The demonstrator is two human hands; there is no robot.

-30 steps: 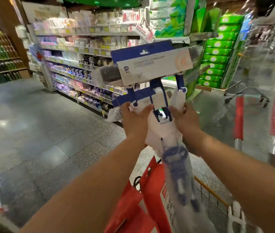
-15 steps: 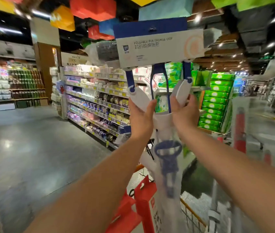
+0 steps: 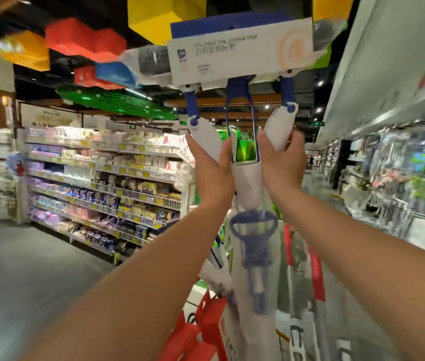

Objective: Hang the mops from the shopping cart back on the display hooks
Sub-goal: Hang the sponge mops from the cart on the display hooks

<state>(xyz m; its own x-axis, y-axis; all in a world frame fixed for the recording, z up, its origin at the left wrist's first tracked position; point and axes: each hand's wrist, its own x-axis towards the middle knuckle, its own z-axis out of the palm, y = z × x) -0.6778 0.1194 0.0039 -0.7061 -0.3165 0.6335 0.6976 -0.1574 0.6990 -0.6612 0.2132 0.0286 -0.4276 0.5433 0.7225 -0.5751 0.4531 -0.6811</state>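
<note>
Now the mop [image 3: 240, 52] is lifted high, its boxed sponge end up among the ceiling lights; a second ago it sat lower, level with the shelves. My left hand [image 3: 212, 168] is clamped on its left white arm and my right hand [image 3: 281, 160] on the right one. The wrapped handle trails down toward the shopping cart [image 3: 316, 280]. I see no hook yet, so I judge the hanging is still to do.

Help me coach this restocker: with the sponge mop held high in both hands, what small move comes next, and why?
Probably swing the sponge mop right, toward the blurred display rack. The left hand and right hand each grip a white arm under the mop head, so it looks secure, but no hook shows in front of it.
</note>
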